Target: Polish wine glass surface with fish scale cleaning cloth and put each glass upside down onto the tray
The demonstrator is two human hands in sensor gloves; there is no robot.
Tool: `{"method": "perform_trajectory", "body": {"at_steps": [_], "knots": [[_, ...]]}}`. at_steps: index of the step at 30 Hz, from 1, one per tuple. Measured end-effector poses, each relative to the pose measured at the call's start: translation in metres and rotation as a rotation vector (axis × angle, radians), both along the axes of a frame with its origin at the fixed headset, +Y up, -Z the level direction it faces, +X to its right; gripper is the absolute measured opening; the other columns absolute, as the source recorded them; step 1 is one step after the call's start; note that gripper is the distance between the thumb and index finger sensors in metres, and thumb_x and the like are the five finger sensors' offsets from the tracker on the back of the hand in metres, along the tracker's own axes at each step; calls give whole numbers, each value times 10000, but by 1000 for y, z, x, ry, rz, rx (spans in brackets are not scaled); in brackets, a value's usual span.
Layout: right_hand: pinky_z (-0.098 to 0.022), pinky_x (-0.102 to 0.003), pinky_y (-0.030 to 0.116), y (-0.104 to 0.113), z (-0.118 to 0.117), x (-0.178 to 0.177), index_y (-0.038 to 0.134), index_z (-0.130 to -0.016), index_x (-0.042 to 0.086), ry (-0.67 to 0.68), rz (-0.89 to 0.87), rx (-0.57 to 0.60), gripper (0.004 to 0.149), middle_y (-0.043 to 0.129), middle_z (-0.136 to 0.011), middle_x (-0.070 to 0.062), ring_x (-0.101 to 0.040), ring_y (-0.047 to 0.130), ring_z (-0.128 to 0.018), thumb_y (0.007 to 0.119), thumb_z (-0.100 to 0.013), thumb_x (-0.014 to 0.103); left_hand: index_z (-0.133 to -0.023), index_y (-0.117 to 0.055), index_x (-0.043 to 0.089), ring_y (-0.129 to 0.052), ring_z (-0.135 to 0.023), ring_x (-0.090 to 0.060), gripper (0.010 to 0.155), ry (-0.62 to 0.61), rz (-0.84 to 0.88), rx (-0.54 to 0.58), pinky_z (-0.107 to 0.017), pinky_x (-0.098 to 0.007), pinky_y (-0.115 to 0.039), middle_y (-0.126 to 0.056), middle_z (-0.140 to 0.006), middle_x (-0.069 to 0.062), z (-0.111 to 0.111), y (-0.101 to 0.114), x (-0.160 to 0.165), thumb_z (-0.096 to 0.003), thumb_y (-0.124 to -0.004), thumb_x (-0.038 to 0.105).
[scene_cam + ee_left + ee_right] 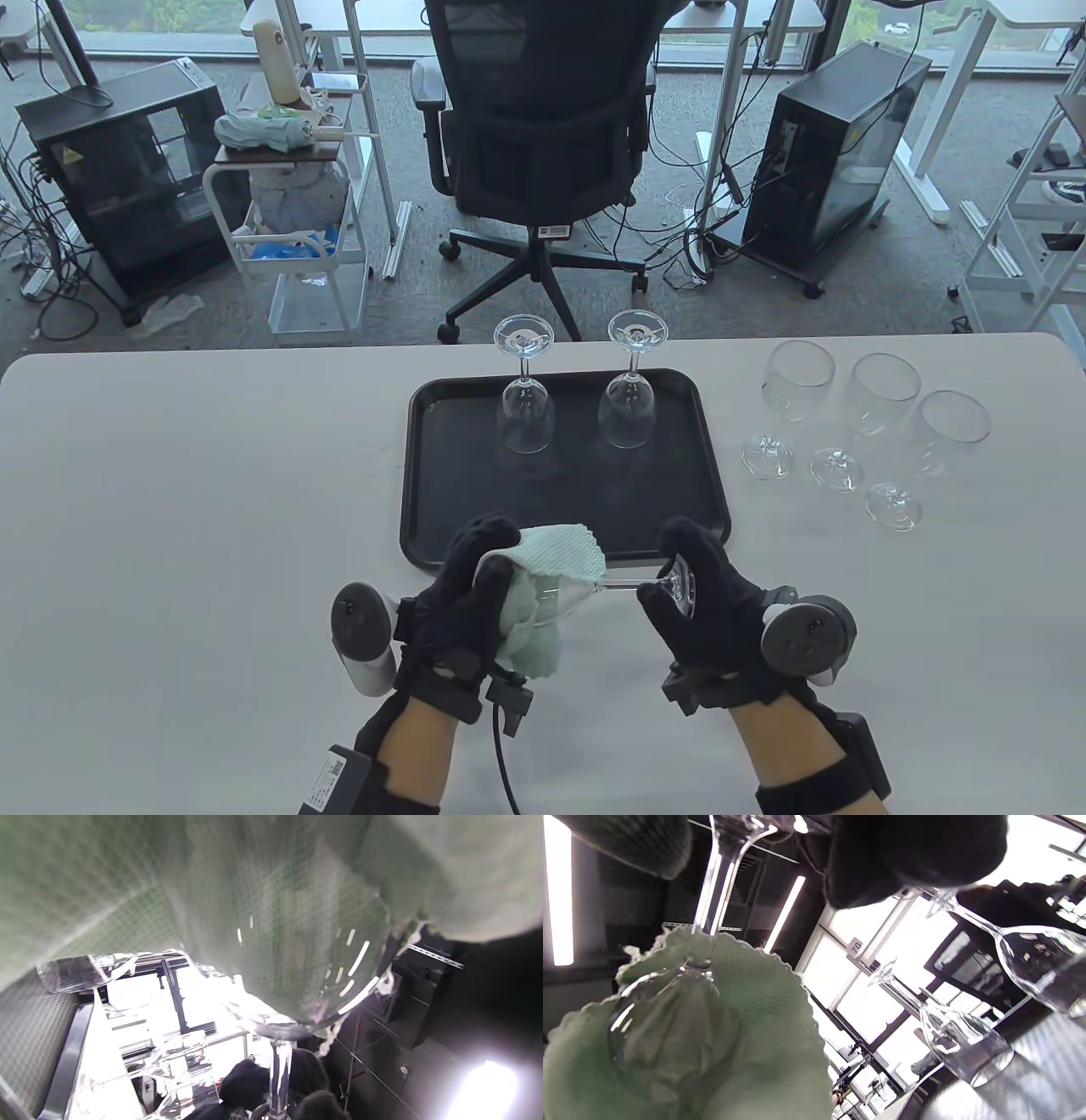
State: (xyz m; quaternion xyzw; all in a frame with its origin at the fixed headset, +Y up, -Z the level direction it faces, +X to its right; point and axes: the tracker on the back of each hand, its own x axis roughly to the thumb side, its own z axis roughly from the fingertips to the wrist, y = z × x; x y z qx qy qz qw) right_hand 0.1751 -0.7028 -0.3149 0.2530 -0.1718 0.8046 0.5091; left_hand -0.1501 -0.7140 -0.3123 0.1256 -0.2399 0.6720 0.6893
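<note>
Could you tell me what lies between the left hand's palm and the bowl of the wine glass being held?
The green cleaning cloth is wrapped between the left hand and the glass bowl. The table view shows it, and the right wrist view shows the cloth cupping the bowl.

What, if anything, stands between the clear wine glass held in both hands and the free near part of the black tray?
Nothing visible does. The clear wine glass, wrapped at its bowl in the pale green cloth, hangs over the near rim of the black plastic tray. The two upside-down glasses stand at the tray's far side.
</note>
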Motion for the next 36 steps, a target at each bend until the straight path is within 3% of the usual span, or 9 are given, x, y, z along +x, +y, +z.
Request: {"method": "perform_trajectory", "body": {"at_steps": [4, 9, 11, 16, 17, 22, 24, 31, 36], "knots": [[-296, -397, 885, 0, -1, 1, 359, -1084, 234, 32, 81, 21, 867, 636, -959, -222, -326, 924, -507, 735, -460, 702, -1012, -654, 360, -685, -979, -366, 575, 14, -11, -17, -523, -583, -821, -581, -1128, -16, -2, -2, -3, -530, -709, 669], [-420, -409, 900, 6, 8, -1, 209, -1063, 283, -69, 275, 359, 957, 513, -1056, -161, -316, 907, -642, 820, -433, 664, -1025, -645, 354, -682, -979, -372, 573, -27, 26, -124, -519, -580, -823, -574, -1134, -26, -3, -4, -4, -551, -697, 671], [-392, -399, 898, 5, 8, -2, 268, -1064, 303, -61, 187, 319, 910, 562, -1016, -166, -321, 907, -609, 832, -437, 643, -1026, -643, 357, -683, -979, -371, 578, -14, 29, -110, -518, -575, -826, -572, -1135, -25, -2, -3, -3, -548, -693, 678], [-253, -364, 872, -4, 1, -2, 402, -1070, 266, 30, -27, -66, 811, 658, -927, -206, -288, 919, -456, 702, -468, 719, -1012, -657, 367, -670, -993, -357, 578, 34, -11, 7, -535, -580, -815, -570, -1137, -9, 2, 2, -2, -528, -701, 679], [-268, -386, 864, -3, 2, -2, 397, -1076, 260, 42, -28, -58, 816, 643, -937, -214, -309, 910, -472, 711, -470, 708, -1010, -661, 367, -685, -984, -359, 576, 41, -10, 5, -523, -580, -822, -581, -1132, -10, 1, 2, -3, -528, -700, 680], [-380, -417, 879, 9, 13, -4, 197, -1072, 274, -60, 242, 316, 926, 509, -1061, -174, -331, 898, -603, 748, -455, 689, -1011, -671, 353, -694, -974, -372, 558, -15, 50, -84, -511, -590, -826, -594, -1127, -23, -1, -1, -5, -545, -699, 658], [-381, -401, 890, 10, 15, -4, 179, -1065, 285, -78, 270, 366, 934, 508, -1058, -166, -313, 906, -604, 766, -454, 677, -1022, -656, 350, -680, -983, -376, 561, -29, 41, -95, -521, -593, -819, -575, -1136, -31, -1, 0, -5, -555, -692, 659], [-259, -377, 869, -2, 3, -4, 375, -1085, 249, 45, -33, -73, 820, 638, -945, -219, -306, 916, -464, 699, -481, 699, -1010, -665, 367, -674, -996, -359, 569, 39, -27, 42, -536, -585, -814, -575, -1138, -10, 4, 9, -5, -531, -699, 673], [-409, -437, 880, 9, 10, -4, 199, -1075, 255, -45, 251, 276, 934, 501, -1066, -190, -345, 896, -633, 767, -460, 668, -1009, -676, 355, -695, -979, -369, 556, 17, 20, -44, -518, -591, -825, -594, -1130, -24, 0, 4, -7, -544, -696, 659]]}}
